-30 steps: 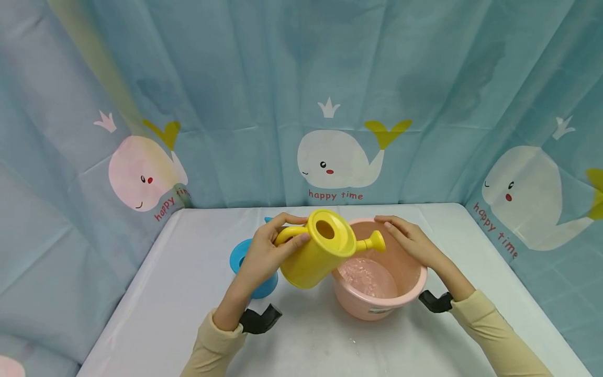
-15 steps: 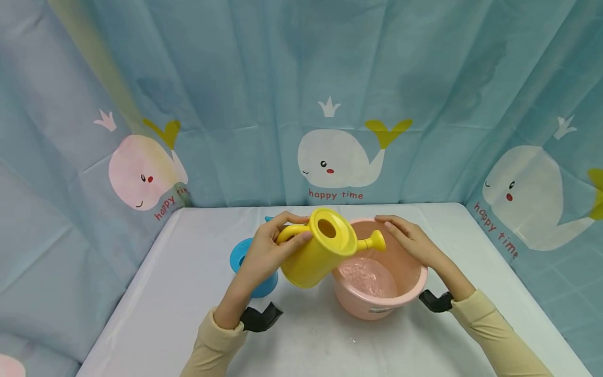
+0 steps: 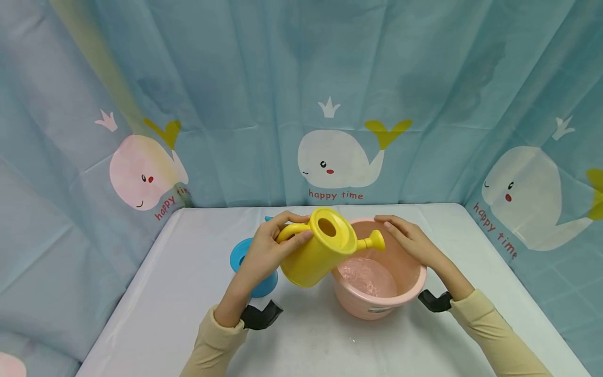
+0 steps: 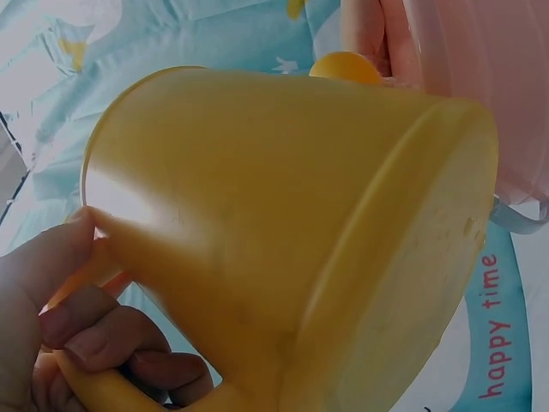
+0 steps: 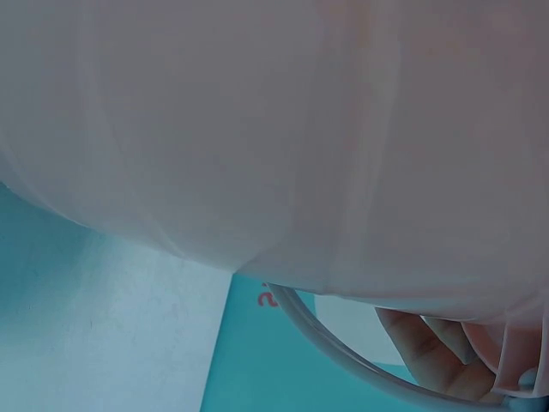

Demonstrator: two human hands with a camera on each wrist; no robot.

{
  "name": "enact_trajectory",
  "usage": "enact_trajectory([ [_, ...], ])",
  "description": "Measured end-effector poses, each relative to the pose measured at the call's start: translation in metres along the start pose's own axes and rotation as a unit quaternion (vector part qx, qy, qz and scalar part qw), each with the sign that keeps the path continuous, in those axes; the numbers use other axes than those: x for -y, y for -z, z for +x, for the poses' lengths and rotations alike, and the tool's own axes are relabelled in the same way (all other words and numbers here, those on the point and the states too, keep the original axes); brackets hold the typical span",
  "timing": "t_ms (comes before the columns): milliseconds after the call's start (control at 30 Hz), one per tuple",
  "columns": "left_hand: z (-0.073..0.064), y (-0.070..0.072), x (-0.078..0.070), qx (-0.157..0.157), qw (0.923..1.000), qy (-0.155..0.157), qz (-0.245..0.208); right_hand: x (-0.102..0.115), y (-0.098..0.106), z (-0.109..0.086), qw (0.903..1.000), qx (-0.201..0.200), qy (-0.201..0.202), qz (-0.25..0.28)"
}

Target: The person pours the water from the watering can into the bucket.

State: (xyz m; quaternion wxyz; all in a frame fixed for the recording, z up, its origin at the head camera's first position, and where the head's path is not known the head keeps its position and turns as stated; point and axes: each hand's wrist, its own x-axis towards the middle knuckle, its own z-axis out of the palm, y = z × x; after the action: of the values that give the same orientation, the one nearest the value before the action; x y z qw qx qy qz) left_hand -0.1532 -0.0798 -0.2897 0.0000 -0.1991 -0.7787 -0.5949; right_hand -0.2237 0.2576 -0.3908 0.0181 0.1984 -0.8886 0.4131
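Note:
My left hand grips the handle of a yellow watering can, fingers through the loop and thumb on the can's side. The can is held tilted, its sprinkler head over a pink bucket. Rippling water lies in the bottom of the bucket. In the left wrist view the can fills most of the picture. My right hand holds the bucket's far right rim. The right wrist view has those fingers outside the bucket wall.
A blue watering can stands behind my left forearm, partly hidden. The bucket's grey carrying handle hangs at its side. Small water drops lie on the white table. A blue whale-print curtain encloses the back and sides.
The water's ripples shift inside the bucket. Both hands, the yellow can and the bucket stay almost exactly where they were.

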Motion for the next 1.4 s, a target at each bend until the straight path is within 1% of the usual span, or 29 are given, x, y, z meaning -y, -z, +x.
enact_trajectory([
  [267,0.000,0.001,-0.001,0.004,1.0000,0.004,-0.001,-0.003,-0.001,0.001,0.9999,-0.004,0.012,-0.011],
  [567,-0.001,0.000,-0.001,0.007,0.9999,0.010,-0.002,-0.002,-0.002,-0.001,0.9999,-0.002,0.010,-0.006],
  [867,0.000,0.000,-0.002,0.004,0.9999,0.011,-0.001,-0.002,-0.001,-0.002,0.9999,-0.002,0.010,-0.001],
  [933,0.001,-0.001,0.000,0.004,0.9999,0.012,-0.003,-0.002,-0.001,-0.002,1.0000,-0.001,0.010,-0.001],
  [1067,0.007,-0.001,0.017,0.003,1.0000,0.001,-0.002,-0.002,-0.001,-0.002,0.9999,-0.002,0.011,-0.003],
  [1133,0.008,-0.002,0.021,0.002,1.0000,-0.003,-0.003,-0.002,-0.001,-0.002,0.9999,-0.002,0.011,-0.002],
  [1200,0.007,-0.002,0.016,0.002,1.0000,-0.002,0.000,-0.002,-0.001,-0.002,1.0000,-0.002,0.009,-0.003],
  [1333,0.002,-0.001,-0.003,0.005,1.0000,0.007,0.001,-0.002,-0.001,-0.001,1.0000,-0.002,0.008,-0.003],
  [1400,0.002,-0.001,-0.005,0.006,1.0000,0.007,0.002,-0.002,-0.001,-0.001,1.0000,-0.002,0.007,-0.003],
])
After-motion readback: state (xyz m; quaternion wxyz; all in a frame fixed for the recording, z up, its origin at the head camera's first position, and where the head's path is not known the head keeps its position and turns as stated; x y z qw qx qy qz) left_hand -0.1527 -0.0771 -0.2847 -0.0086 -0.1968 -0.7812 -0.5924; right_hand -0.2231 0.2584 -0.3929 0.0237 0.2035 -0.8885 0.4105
